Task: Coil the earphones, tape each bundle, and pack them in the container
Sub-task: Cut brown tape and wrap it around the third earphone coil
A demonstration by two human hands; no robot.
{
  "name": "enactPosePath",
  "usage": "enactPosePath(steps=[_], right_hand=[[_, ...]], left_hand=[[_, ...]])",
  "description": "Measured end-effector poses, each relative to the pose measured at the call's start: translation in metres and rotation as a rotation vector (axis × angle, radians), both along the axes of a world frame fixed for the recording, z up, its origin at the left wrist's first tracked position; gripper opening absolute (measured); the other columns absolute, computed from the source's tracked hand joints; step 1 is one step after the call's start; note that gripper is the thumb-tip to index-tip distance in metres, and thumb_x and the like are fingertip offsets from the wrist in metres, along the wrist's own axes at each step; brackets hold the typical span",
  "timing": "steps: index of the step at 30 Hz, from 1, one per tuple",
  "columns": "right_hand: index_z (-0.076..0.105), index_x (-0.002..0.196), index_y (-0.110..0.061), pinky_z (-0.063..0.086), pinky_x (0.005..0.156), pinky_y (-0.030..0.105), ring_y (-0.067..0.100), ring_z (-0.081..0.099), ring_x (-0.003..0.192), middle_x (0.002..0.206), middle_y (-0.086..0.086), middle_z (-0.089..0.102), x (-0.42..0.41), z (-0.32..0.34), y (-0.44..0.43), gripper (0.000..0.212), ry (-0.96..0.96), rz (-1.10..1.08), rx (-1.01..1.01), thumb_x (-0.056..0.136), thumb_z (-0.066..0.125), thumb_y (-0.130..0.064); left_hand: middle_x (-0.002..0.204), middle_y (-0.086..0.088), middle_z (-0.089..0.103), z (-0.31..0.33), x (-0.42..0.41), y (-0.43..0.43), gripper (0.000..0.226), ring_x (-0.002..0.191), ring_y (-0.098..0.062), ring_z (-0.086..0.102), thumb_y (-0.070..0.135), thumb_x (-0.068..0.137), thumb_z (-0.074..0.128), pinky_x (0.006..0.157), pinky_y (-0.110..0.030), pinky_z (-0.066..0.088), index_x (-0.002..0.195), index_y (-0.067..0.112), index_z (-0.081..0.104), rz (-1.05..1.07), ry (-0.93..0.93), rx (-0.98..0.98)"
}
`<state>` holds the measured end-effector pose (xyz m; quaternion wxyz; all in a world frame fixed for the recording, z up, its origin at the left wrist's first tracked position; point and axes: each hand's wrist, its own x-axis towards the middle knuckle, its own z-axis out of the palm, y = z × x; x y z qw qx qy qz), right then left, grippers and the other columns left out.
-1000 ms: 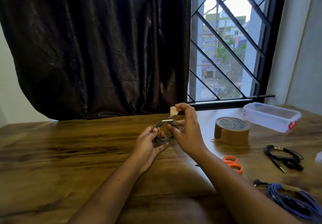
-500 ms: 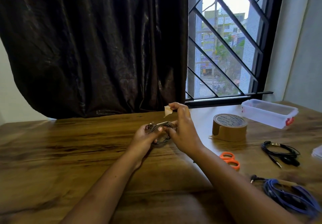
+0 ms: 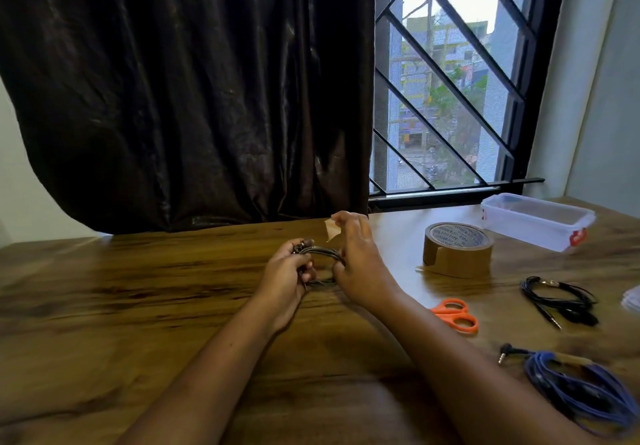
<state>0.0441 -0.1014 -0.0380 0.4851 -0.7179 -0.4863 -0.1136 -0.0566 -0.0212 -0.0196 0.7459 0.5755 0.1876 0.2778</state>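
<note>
A coiled grey earphone bundle (image 3: 320, 254) hangs just above the wooden table (image 3: 138, 306), held between both hands. My left hand (image 3: 285, 273) grips its left side, fingers curled round the loops. My right hand (image 3: 356, 264) holds the right side and pinches a small brown tape piece (image 3: 330, 230) at its fingertips, above the coil. The brown tape roll (image 3: 457, 248) stands to the right. A clear plastic container (image 3: 536, 221) with a red clip sits at the back right. A loose black earphone (image 3: 561, 300) and a blue earphone coil (image 3: 581, 392) lie at the right.
Orange-handled scissors (image 3: 457, 314) lie between my right forearm and the black earphone. A dark curtain (image 3: 190, 98) and a barred window (image 3: 450, 98) stand behind the table's far edge. Something white (image 3: 632, 299) shows at the right frame edge.
My left hand has closed tighter round the coil's left side. The right hand and the tape piece stay above the coil, shifted slightly.
</note>
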Motion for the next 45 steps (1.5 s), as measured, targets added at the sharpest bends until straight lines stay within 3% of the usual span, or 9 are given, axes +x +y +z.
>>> enactPosePath(steps=[6, 12, 18, 21, 26, 30, 35, 41, 45], right_hand=[[0.036, 0.132, -0.012, 0.036, 0.090, 0.018, 0.016, 0.044, 0.108, 0.133, 0.002, 0.030, -0.005, 0.003, -0.002, 0.068, -0.043, -0.067, 0.012, 0.071, 0.049, 0.014], [0.040, 0.128, -0.010, 0.044, 0.085, 0.027, 0.016, 0.048, 0.099, 0.126, -0.001, 0.034, -0.002, 0.001, -0.005, 0.061, -0.031, -0.085, 0.077, 0.073, 0.056, 0.009], [0.043, 0.125, -0.012, 0.037, 0.075, 0.000, 0.000, 0.047, 0.086, 0.117, 0.001, 0.040, 0.006, 0.002, -0.009, 0.066, 0.164, -0.028, 0.191, 0.071, 0.080, -0.007], [0.041, 0.128, -0.017, 0.044, 0.075, 0.006, 0.008, 0.052, 0.087, 0.120, -0.004, 0.040, 0.005, 0.010, -0.009, 0.073, 0.259, 0.029, 0.236, 0.069, 0.083, -0.017], [0.054, 0.118, -0.022, 0.053, 0.073, 0.024, 0.011, 0.060, 0.082, 0.114, 0.000, 0.058, -0.003, 0.018, -0.007, 0.035, 0.506, 0.086, 0.393, 0.087, 0.065, -0.009], [0.065, 0.109, -0.014, 0.052, 0.064, 0.020, 0.013, 0.064, 0.083, 0.100, 0.008, 0.069, -0.012, 0.017, -0.004, 0.023, 0.661, 0.201, 0.427, 0.091, 0.057, -0.002], [0.068, 0.100, -0.008, 0.056, 0.085, 0.038, 0.025, 0.068, 0.094, 0.097, 0.013, 0.071, -0.023, 0.009, 0.005, 0.019, 0.639, 0.173, 0.432, 0.086, 0.062, 0.003], [0.068, 0.098, -0.019, 0.053, 0.071, 0.015, 0.002, 0.067, 0.086, 0.091, -0.004, 0.071, -0.032, 0.004, 0.008, 0.022, 0.499, 0.039, 0.433, 0.083, 0.068, -0.003], [0.065, 0.095, -0.021, 0.045, 0.063, 0.003, -0.004, 0.063, 0.079, 0.088, -0.005, 0.068, -0.031, 0.006, 0.005, 0.026, 0.413, -0.056, 0.446, 0.081, 0.069, 0.000]], left_hand=[[0.065, 0.001, 0.044, 0.002, -0.002, -0.001, 0.010, 0.050, -0.007, 0.034, 0.006, 0.095, 0.044, 0.051, -0.020, 0.029, 0.093, 0.007, 0.054, -0.168, 0.155, 0.208], [0.050, 0.008, 0.035, -0.004, -0.001, 0.004, 0.015, 0.043, -0.005, 0.031, 0.017, 0.097, 0.045, 0.049, -0.021, 0.027, 0.088, 0.013, 0.056, -0.267, 0.082, 0.129], [0.051, 0.007, 0.034, -0.009, 0.003, -0.002, 0.020, 0.042, -0.004, 0.030, 0.022, 0.100, 0.038, 0.046, -0.019, 0.031, 0.100, 0.011, 0.055, -0.188, -0.012, -0.020], [0.051, 0.007, 0.033, -0.005, 0.003, -0.002, 0.020, 0.044, -0.005, 0.029, 0.023, 0.101, 0.037, 0.044, -0.019, 0.040, 0.098, 0.013, 0.054, -0.086, -0.067, -0.063], [0.057, 0.005, 0.033, -0.002, 0.002, 0.005, 0.018, 0.049, -0.008, 0.029, 0.022, 0.100, 0.040, 0.086, -0.044, 0.041, 0.092, 0.015, 0.055, 0.123, -0.111, -0.141], [0.059, 0.005, 0.034, -0.001, 0.003, 0.004, 0.019, 0.052, -0.008, 0.029, 0.022, 0.100, 0.039, 0.070, -0.031, 0.039, 0.093, 0.019, 0.055, 0.187, -0.149, -0.092], [0.064, 0.006, 0.043, -0.008, 0.007, 0.008, 0.020, 0.054, -0.007, 0.037, 0.024, 0.101, 0.037, 0.066, -0.026, 0.041, 0.100, 0.021, 0.057, 0.195, -0.172, 0.013], [0.124, -0.024, 0.055, -0.017, 0.015, 0.006, 0.038, 0.071, -0.006, 0.048, 0.032, 0.100, 0.038, 0.070, -0.026, 0.042, 0.133, 0.015, 0.045, 0.169, -0.154, 0.129], [0.108, -0.023, 0.057, -0.022, 0.019, 0.001, 0.040, 0.077, -0.011, 0.047, 0.035, 0.099, 0.038, 0.079, -0.035, 0.043, 0.135, 0.019, 0.042, 0.161, -0.155, 0.173]])
